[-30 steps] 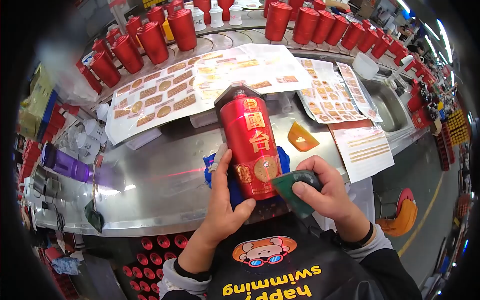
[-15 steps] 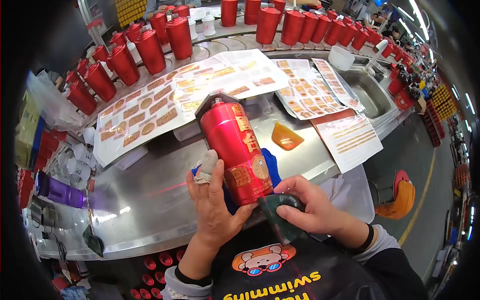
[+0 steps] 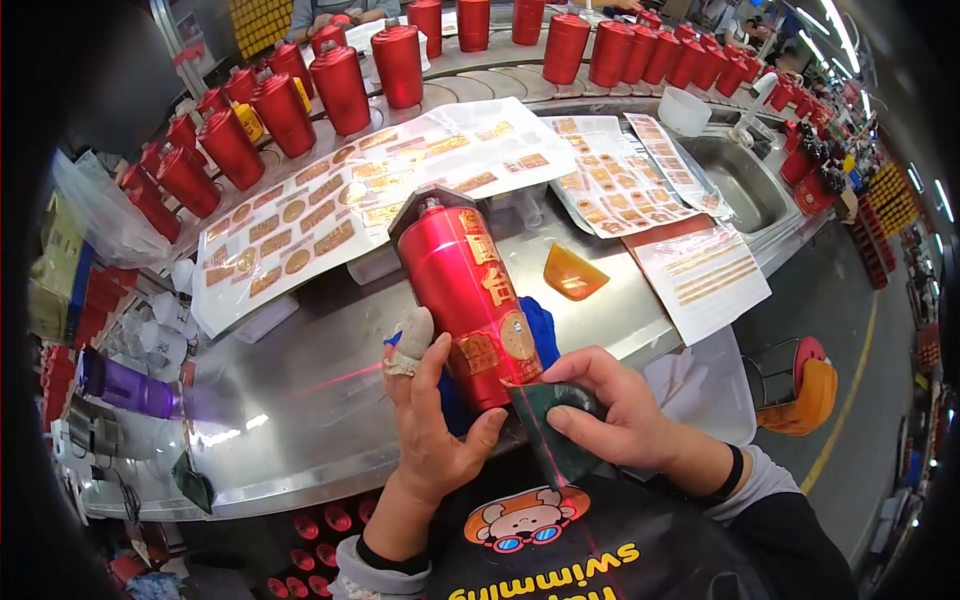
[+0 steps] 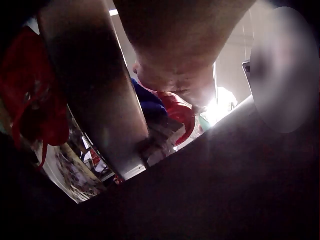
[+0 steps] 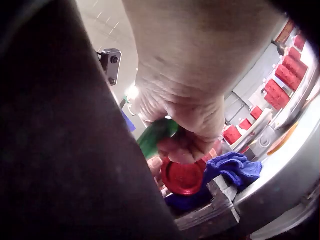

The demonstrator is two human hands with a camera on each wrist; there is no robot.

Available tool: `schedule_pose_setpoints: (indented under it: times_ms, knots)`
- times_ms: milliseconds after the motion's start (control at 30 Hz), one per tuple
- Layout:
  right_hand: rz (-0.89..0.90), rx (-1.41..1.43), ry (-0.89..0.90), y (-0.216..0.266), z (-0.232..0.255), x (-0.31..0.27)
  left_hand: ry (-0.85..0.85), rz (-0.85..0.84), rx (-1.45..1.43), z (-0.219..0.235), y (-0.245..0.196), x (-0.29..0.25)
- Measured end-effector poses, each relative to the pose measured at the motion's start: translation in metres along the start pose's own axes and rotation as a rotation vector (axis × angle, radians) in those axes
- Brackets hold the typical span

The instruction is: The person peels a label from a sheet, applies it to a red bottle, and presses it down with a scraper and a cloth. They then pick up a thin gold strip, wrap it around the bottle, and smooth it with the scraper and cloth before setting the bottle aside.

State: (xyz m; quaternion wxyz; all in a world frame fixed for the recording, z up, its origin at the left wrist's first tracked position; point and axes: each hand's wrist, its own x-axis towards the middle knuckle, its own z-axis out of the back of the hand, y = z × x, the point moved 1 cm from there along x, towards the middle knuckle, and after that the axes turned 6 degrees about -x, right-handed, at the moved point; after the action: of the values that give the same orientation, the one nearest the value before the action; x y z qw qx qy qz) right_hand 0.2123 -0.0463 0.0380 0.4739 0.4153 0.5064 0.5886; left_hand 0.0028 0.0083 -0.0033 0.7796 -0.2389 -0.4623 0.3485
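A red bottle (image 3: 455, 290) with gold characters lies slanted on a blue cloth (image 3: 538, 325), its neck toward the rear. The left hand (image 3: 430, 430) rests along the bottle's left side and base with fairly straight fingers; one finger wears a pale cover (image 3: 412, 335). The right hand (image 3: 620, 415) pinches a dark green scraper (image 3: 555, 425) between thumb and fingers, its edge at the bottle's lower right end. From the right wrist view, the bottle's round red base (image 5: 184, 175) shows below the right hand (image 5: 185, 115) and the green scraper (image 5: 157, 137).
Sticker sheets (image 3: 300, 215) lie behind the bottle. An amber scraper (image 3: 575, 272) and a sheet of gold strips (image 3: 700, 280) are at right, near a sink (image 3: 735, 180). Red bottles (image 3: 340, 90) line the conveyor. A purple bottle (image 3: 125, 385) stands at left.
The bottle has turned in the hands, so its gold characters face further right. The scraper has moved from the bottle's front to its lower right edge. Bottles on the conveyor have shifted.
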Motion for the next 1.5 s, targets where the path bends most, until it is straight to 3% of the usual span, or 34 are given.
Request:
schedule_pose_setpoints:
  times_ms: [267,467,667,767,900,967,1000,1033,1067,1167,1200,1267,1333,1400,1433,1500]
  knots:
    - [0.007,0.087,0.009,-0.001,0.004,0.001,-0.052,-0.175,0.047,0.002,-0.003,0.006]
    - [-0.025,0.146,-0.087,0.001,0.023,0.003,0.062,-0.300,0.157,0.011,-0.006,0.022]
    - [0.023,0.004,-0.127,-0.005,0.028,0.004,0.184,-0.443,0.349,0.015,-0.007,0.023]
    - [0.023,-0.022,-0.116,-0.008,0.030,0.006,0.129,-0.469,0.339,0.013,-0.001,0.013]
    - [0.129,-0.144,-0.169,-0.003,0.030,0.012,0.105,-0.420,0.304,0.016,-0.001,0.001]
    - [0.473,-0.629,-0.158,0.011,0.030,0.026,0.075,-0.394,0.253,0.020,0.000,-0.001]
    - [0.652,-0.872,-0.153,0.017,0.027,0.032,0.031,-0.300,0.218,0.019,0.000,-0.002]
    - [0.842,-0.909,-0.183,0.023,0.021,0.036,-0.016,-0.209,0.183,0.015,0.000,-0.003]
    - [0.859,-0.921,-0.069,0.026,0.020,0.036,-0.067,-0.119,0.148,0.012,0.001,-0.002]
    - [0.828,-0.849,0.213,0.026,0.019,0.031,0.044,0.006,0.249,0.007,0.009,-0.003]
    - [0.747,-0.766,0.137,0.026,0.022,0.032,0.079,0.041,0.292,0.006,0.010,-0.003]
    - [0.573,-0.595,-0.012,0.024,0.030,0.034,0.076,-0.054,0.437,0.012,0.006,0.002]
    - [0.586,-0.666,-0.073,0.023,0.035,0.039,0.092,-0.124,0.553,0.017,-0.004,0.006]
    - [0.684,-0.738,-0.132,0.009,0.035,0.049,0.110,-0.032,0.393,0.015,-0.001,0.004]
    - [0.634,-0.726,-0.088,0.005,0.035,0.049,0.117,0.010,0.313,0.013,0.002,0.005]
    - [0.620,-0.751,-0.080,0.003,0.038,0.051,0.053,0.152,-0.128,0.007,0.009,0.002]
